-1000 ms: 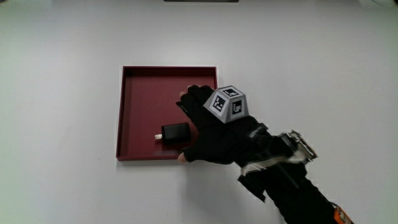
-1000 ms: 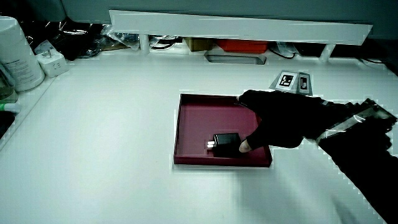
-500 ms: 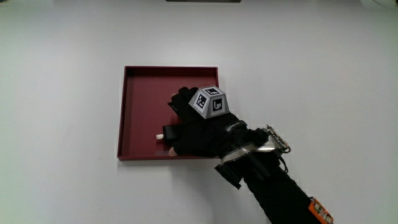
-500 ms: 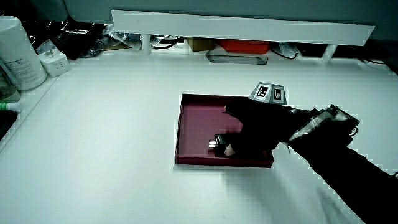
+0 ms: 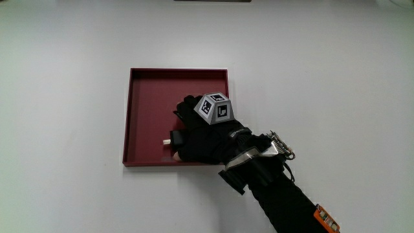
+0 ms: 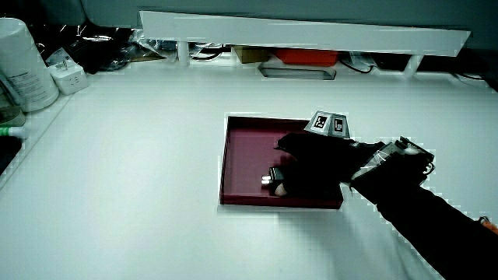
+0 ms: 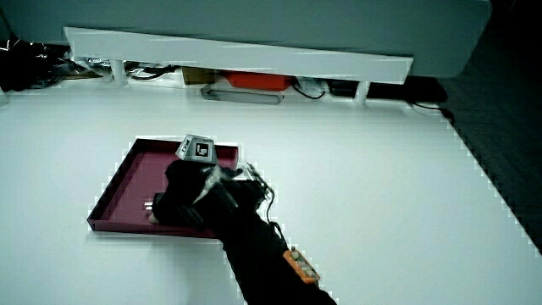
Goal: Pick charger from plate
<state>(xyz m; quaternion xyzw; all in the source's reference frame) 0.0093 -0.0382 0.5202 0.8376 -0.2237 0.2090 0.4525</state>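
A dark red square plate (image 5: 145, 97) lies on the white table, seen in both side views too (image 6: 241, 148) (image 7: 127, 174). The black charger (image 5: 169, 138) rests in the plate near the rim closest to the person, and only its plug end pokes out from under the hand. The gloved hand (image 5: 194, 133) covers the charger with its fingers curled around the body and the thumb at the plate's near rim. A side view shows the charger's end (image 6: 272, 176) between thumb and fingers of the hand (image 6: 311, 163). The hand (image 7: 182, 199) and its patterned cube (image 7: 196, 148) also show in a side view.
A white bottle (image 6: 19, 66) and a white plug adapter (image 6: 64, 78) stand near the table's edge. A low white partition (image 6: 303, 35) runs along the table, with a red box (image 6: 299, 56) and cables under it. A dark floor lies past the table's edge (image 7: 474, 169).
The hand has slid across the plate onto the charger and its fingers have closed around it. The charger still rests in the plate.
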